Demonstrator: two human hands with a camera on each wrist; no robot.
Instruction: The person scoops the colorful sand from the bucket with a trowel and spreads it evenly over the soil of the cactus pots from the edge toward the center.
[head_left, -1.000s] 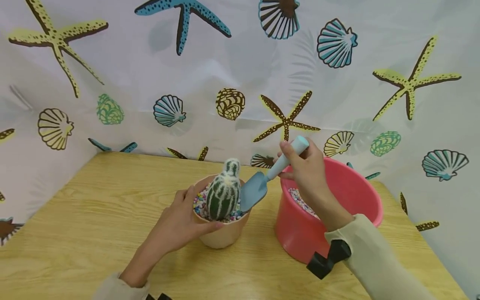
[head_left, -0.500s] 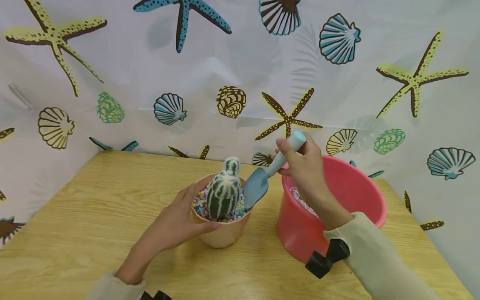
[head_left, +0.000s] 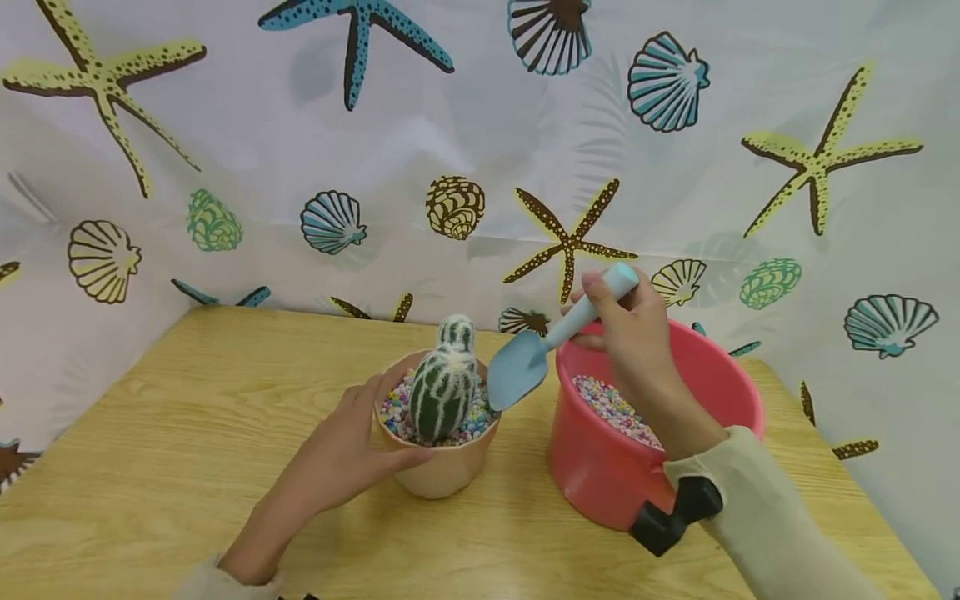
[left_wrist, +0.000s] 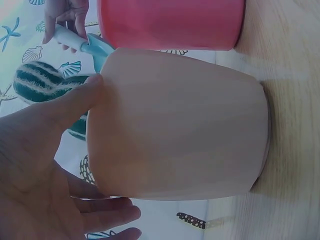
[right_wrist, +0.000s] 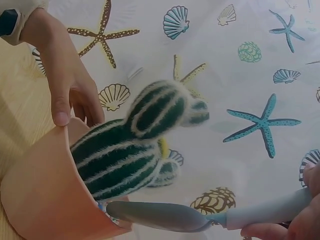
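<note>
A striped, fuzzy cactus stands in a peach plant pot, among small multicoloured pebbles. My left hand holds the pot by its upper left side, the thumb on the near rim; in the left wrist view the fingers spread along the other side of the pot. My right hand grips the handle of a light blue trowel. Its blade is tilted down at the pot's right rim, beside the cactus. The right wrist view shows the blade by the pot's edge; no pebbles are visible on it.
Just right of the pot stands a red bucket with more multicoloured pebbles inside, partly hidden by my right forearm. Both sit on a wood-grain table. Behind hangs a white cloth printed with starfish and shells.
My right hand has moved a little to the right, drawing the trowel's tip from over the pebbles back to the pot's rim. The left hand keeps its hold on the pot.
</note>
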